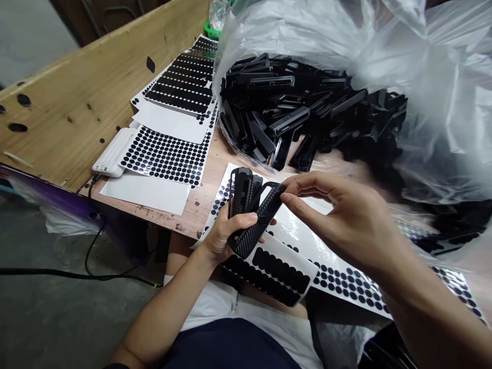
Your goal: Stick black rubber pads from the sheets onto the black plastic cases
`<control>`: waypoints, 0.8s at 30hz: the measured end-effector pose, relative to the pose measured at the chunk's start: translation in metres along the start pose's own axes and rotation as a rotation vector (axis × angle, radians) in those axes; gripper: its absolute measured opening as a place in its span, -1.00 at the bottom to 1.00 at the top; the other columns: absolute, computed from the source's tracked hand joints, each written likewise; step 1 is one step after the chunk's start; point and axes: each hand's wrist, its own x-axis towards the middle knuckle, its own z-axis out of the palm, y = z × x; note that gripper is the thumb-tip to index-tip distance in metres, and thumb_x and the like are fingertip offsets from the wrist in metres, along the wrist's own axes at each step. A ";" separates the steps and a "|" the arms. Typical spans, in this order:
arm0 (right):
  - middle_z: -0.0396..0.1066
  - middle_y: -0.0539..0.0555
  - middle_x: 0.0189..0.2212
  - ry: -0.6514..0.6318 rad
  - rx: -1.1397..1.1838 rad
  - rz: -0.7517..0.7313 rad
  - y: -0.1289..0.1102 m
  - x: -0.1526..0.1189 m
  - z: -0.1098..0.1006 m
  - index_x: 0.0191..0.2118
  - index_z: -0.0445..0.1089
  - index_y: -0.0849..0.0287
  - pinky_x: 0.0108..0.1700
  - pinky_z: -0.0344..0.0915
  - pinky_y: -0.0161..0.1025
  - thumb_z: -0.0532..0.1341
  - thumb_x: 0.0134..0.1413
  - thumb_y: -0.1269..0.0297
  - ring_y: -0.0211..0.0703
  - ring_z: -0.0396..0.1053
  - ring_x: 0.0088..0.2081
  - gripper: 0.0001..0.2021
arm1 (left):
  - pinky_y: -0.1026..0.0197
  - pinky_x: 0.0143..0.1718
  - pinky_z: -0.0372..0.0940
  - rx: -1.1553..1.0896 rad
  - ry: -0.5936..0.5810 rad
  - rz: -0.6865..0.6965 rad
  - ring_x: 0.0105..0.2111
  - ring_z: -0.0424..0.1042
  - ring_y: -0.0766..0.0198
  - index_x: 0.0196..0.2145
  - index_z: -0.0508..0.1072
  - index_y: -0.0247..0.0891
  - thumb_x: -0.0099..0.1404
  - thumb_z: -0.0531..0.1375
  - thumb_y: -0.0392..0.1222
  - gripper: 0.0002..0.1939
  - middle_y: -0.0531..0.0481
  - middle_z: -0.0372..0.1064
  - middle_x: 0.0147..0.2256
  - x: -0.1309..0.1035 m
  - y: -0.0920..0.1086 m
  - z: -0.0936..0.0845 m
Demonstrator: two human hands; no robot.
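Observation:
My left hand grips several slim black plastic parts fanned out, its thumb across the front one. That front plastic part has a carbon-fibre pattern and tilts up to the right. The thumb and fingertips of my right hand pinch its upper end; whether a small sticker is between them I cannot make out. Below, a sheet of black oval stickers hangs over the table edge above my lap. Under both hands lies a larger white sheet with round black stickers.
A clear plastic bag spills a heap of similar black parts beyond my hands. More sticker sheets lie at the left, with a white power bank and its cable. A wooden board walls the table's left side.

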 end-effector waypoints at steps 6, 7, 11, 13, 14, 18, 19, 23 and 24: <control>0.60 0.06 -0.30 -0.010 -0.028 -0.022 0.000 0.001 -0.001 -0.29 0.46 0.07 -0.13 0.46 -0.05 0.26 0.23 0.20 -0.02 0.54 -0.27 -0.89 | 0.27 -0.52 0.34 0.023 0.023 -0.013 -0.55 0.43 0.30 -0.06 0.53 -0.39 0.04 0.42 0.06 -0.41 -0.18 0.59 -0.31 -0.002 0.003 0.001; 0.60 0.07 -0.30 -0.019 -0.029 -0.019 0.001 0.002 -0.001 -0.28 0.46 0.07 -0.13 0.46 -0.04 0.26 0.23 0.19 -0.01 0.54 -0.26 -0.89 | 0.26 -0.51 0.35 0.024 0.026 -0.013 -0.54 0.44 0.29 -0.06 0.53 -0.39 0.04 0.42 0.05 -0.41 -0.19 0.59 -0.29 -0.002 0.003 0.001; 0.59 0.08 -0.31 -0.028 -0.055 -0.041 0.000 0.001 -0.002 -0.27 0.44 0.04 -0.15 0.46 0.00 0.24 0.27 0.19 0.02 0.55 -0.27 -0.90 | 0.24 -0.48 0.37 0.020 0.048 -0.010 -0.49 0.50 0.22 -0.09 0.52 -0.36 0.03 0.43 0.04 -0.45 -0.20 0.59 -0.28 -0.002 0.001 0.000; 0.60 0.13 -0.23 0.007 -0.116 -0.101 -0.001 -0.001 0.001 -0.26 0.44 0.05 -0.17 0.47 -0.01 0.22 0.28 0.19 0.05 0.56 -0.24 -0.89 | 0.26 -0.49 0.36 0.018 0.053 -0.014 -0.46 0.53 0.19 -0.12 0.52 -0.36 0.03 0.43 0.04 -0.47 -0.19 0.59 -0.32 -0.002 0.000 -0.001; 0.59 0.18 -0.12 0.040 -0.168 -0.125 -0.002 -0.003 0.004 -0.23 0.45 0.07 -0.18 0.47 0.01 0.22 0.29 0.18 0.08 0.56 -0.19 -0.88 | 0.27 -0.49 0.36 0.015 0.059 -0.010 -0.45 0.53 0.18 -0.13 0.53 -0.37 0.04 0.42 0.05 -0.47 -0.19 0.58 -0.33 -0.002 -0.001 -0.001; 0.35 0.34 0.26 0.144 -0.230 -0.100 -0.001 -0.012 0.015 0.15 0.39 0.12 -0.13 0.50 0.12 0.23 0.28 0.05 0.24 0.50 0.01 -0.59 | 0.26 -0.49 0.36 -0.003 0.082 0.022 -0.49 0.50 0.23 -0.17 0.55 -0.37 0.06 0.43 0.04 -0.52 -0.14 0.56 -0.37 -0.002 -0.003 -0.003; 0.35 0.33 0.26 0.118 -0.147 -0.070 0.002 -0.012 0.017 0.24 0.33 0.11 -0.09 0.51 0.13 0.25 0.27 0.01 0.21 0.51 0.00 -0.49 | 0.27 -0.51 0.35 -0.005 0.085 0.022 -0.52 0.48 0.25 -0.19 0.55 -0.36 0.06 0.43 0.03 -0.54 -0.10 0.54 -0.40 -0.002 -0.003 -0.003; 0.44 0.25 0.16 0.048 0.279 0.158 0.016 -0.006 0.025 0.26 0.30 0.08 -0.02 0.51 0.09 0.34 0.15 -0.12 0.07 0.54 -0.08 -0.35 | 0.30 -0.52 0.34 0.034 0.093 0.029 -0.54 0.45 0.29 -0.17 0.53 -0.35 0.05 0.45 0.03 -0.52 -0.08 0.53 -0.41 -0.001 0.000 -0.003; 0.44 0.26 0.16 0.113 0.359 0.217 0.018 -0.005 0.028 0.25 0.30 0.08 0.00 0.50 0.09 0.35 0.12 -0.13 0.08 0.53 -0.05 -0.33 | 0.30 -0.51 0.35 0.050 0.094 0.030 -0.53 0.46 0.29 -0.15 0.52 -0.35 0.05 0.45 0.03 -0.50 -0.10 0.55 -0.38 -0.001 0.000 -0.002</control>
